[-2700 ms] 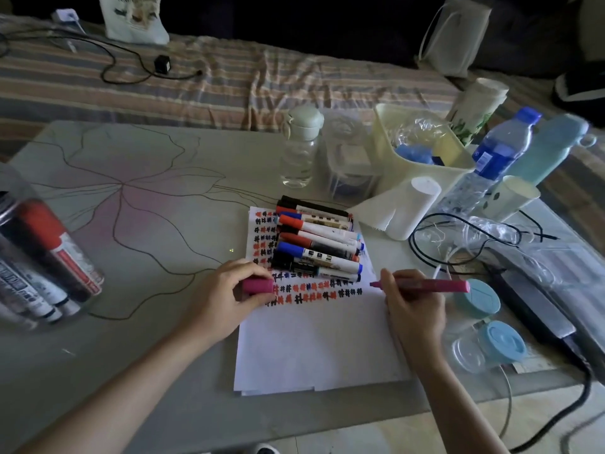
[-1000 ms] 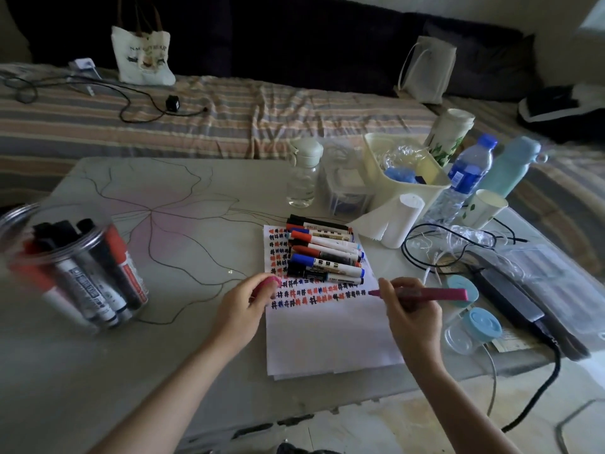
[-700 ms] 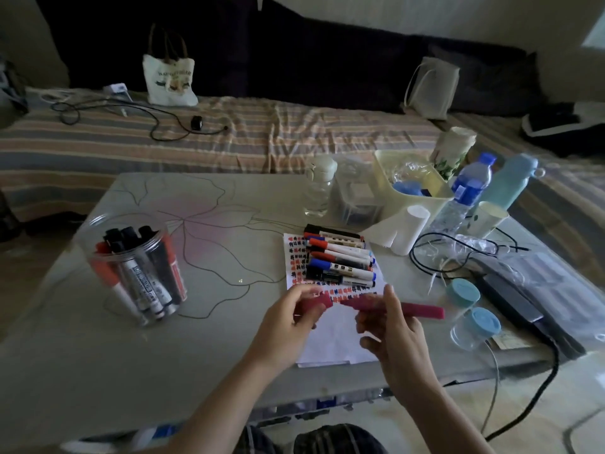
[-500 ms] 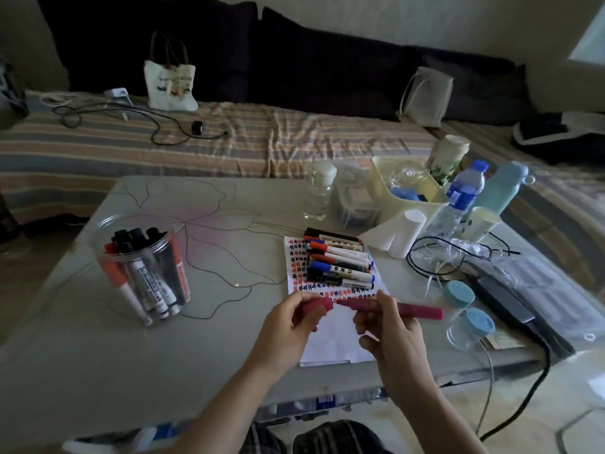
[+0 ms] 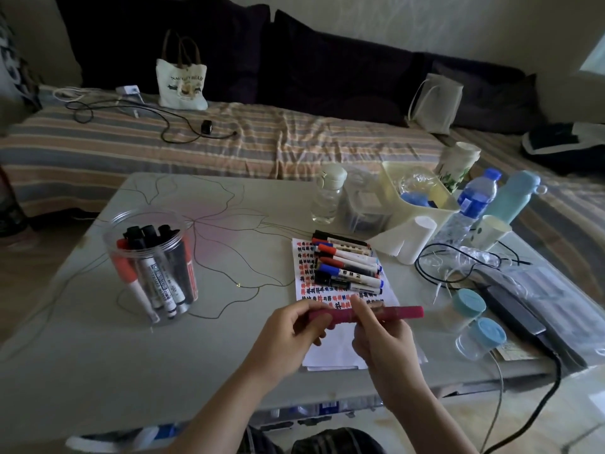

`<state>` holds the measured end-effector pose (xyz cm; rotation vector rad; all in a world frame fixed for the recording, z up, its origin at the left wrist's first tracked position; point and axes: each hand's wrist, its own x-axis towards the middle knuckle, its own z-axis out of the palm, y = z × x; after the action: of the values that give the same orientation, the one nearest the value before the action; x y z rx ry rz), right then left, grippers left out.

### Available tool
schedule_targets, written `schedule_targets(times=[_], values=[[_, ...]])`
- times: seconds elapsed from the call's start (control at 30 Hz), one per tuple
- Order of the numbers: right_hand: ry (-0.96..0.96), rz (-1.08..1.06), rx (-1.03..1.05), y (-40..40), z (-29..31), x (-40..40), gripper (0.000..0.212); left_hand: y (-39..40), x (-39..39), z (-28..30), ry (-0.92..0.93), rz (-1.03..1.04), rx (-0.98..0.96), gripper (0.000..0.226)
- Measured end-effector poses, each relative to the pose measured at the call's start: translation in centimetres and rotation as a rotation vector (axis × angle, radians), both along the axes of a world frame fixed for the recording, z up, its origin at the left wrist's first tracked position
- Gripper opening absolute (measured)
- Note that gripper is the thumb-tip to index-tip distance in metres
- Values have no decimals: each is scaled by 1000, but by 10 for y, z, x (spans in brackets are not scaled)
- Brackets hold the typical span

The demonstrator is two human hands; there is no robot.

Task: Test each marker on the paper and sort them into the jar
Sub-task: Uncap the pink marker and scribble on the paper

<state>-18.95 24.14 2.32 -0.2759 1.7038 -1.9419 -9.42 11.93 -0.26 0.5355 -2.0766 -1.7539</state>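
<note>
Jar (image 5: 150,267) of markers stands left on the table (image 5: 82,355); paper (image 5: 330,348) lies right of it, loose markers (image 5: 347,267) on its far end.

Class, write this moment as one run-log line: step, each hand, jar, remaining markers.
step: capping pink marker | left hand: grips cap end | right hand: grips barrel | jar: holds markers | paper: marker row remaining

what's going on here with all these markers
A person is holding a pink marker level above the paper, left hand at the cap end and right hand on the barrel; the cap looks pushed on. The sheet's upper part is covered in test scribbles, and a row of markers lies across it, apparently waiting. The clear jar to the left already holds several markers standing upright.
</note>
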Motion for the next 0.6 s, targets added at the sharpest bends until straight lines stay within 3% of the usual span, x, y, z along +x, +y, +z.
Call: schedule_targets(times=[0.4,0.6], values=[[-18,-9,46,-33,-4,-7,29,-5,-8,-3,143,79,-57,22],[-150,197,58,-6,-10,-39,30,-20,-21,-19,68,114,-95,23]])
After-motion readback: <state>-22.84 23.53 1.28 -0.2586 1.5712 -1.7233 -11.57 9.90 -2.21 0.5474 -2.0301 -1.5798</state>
